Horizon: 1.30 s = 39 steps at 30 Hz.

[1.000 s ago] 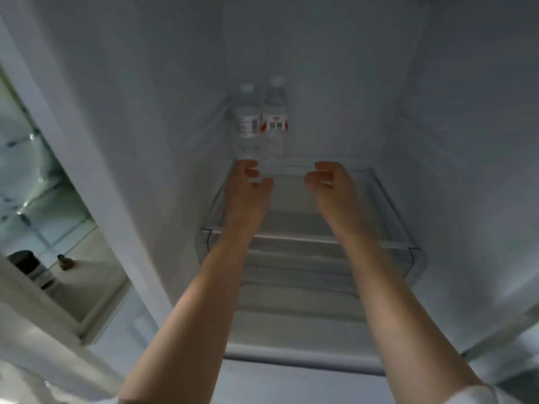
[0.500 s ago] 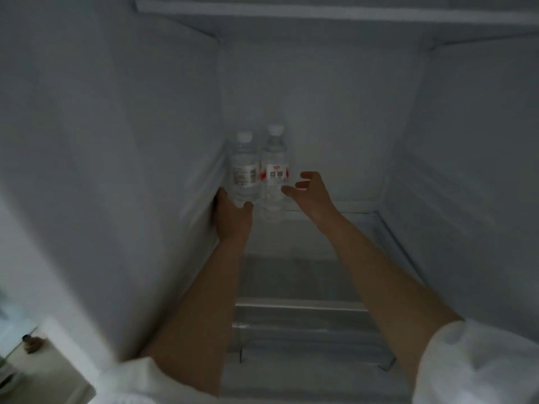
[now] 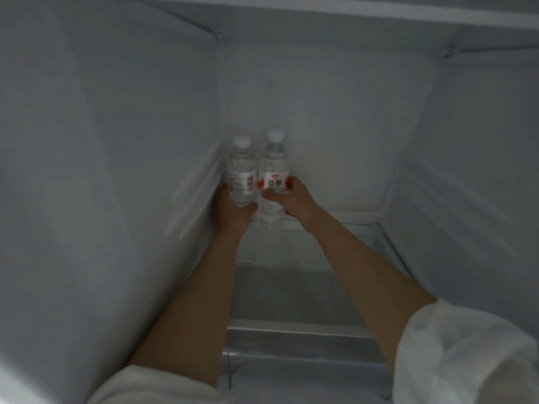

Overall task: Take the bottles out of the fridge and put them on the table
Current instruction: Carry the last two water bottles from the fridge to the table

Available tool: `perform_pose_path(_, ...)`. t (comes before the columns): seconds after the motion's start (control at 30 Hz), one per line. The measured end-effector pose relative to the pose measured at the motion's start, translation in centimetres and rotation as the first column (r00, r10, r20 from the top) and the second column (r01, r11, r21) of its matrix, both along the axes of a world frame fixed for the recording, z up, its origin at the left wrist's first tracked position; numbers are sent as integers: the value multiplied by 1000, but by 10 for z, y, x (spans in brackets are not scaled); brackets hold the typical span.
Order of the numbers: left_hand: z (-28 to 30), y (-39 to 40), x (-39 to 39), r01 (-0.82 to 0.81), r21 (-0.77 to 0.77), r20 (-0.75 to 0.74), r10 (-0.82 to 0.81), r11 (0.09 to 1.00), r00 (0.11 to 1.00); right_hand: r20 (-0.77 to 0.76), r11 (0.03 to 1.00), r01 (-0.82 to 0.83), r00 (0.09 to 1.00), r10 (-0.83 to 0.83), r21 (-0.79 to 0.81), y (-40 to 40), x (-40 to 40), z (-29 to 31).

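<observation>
Two clear water bottles with white caps stand side by side at the back left corner of the fridge. My left hand [image 3: 233,211] grips the lower part of the left bottle [image 3: 242,170], which has a white label. My right hand [image 3: 291,198] wraps around the right bottle [image 3: 272,164] at its red-and-white label. Both bottles are upright and close to each other. Their bases are partly hidden by my hands.
The fridge's left wall [image 3: 116,170], back wall [image 3: 335,126] and right wall [image 3: 466,170] close in the space. A glass shelf [image 3: 291,287] lies under my arms, and another shelf edge [image 3: 350,10] runs overhead.
Both hands reached deeper into the fridge and closed around the bottles; earlier they were open and short of them.
</observation>
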State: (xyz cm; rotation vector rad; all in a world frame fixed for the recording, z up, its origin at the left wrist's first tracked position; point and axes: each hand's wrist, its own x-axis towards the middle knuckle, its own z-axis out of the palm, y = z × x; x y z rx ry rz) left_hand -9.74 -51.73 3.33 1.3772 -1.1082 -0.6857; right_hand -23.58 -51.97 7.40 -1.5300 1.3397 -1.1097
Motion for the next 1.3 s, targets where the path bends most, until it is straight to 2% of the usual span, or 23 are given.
perform_pose_path(0.1,5,2,-2,11,1,-5,-11,1000,1000,10,998,-61,998,61,-8,-2,-1,-2)
perform_pose_path(0.23,4,4,-6,-75,22,-47,76,997,996,13,995,-100,995,100,0,-4,1,-6)
perform_pose_path(0.33,3,11,-9,-114,53,-15,115,992,993,48,1000,-25,999,25,0,-3,-1,-13)
perform_pose_path(0.43,1,24,-12,-145,12,5,145,989,989,107,1000,24,994,-23,-12,14,-5,-18)
perform_pose_path(0.6,-5,50,-15,-241,-71,-56,238,968,970,238,978,159,963,-124,-134,43,-8,-30)
perform_pose_path(0.73,-7,79,-19,-334,-101,-128,321,937,938,259,968,194,954,-148,-161,75,-12,-31)
perform_pose_path(1.0,31,166,-37,-166,-195,-214,123,967,969,345,972,187,930,-129,-141,174,-25,-9)
perform_pose_path(1.13,33,215,-42,-122,-147,-249,83,982,965,353,964,238,917,-184,-117,230,-34,-4)
perform_pose_path(1.3,13,276,-31,46,-60,-204,-57,997,977,303,951,292,920,-250,-101,299,-30,-13)
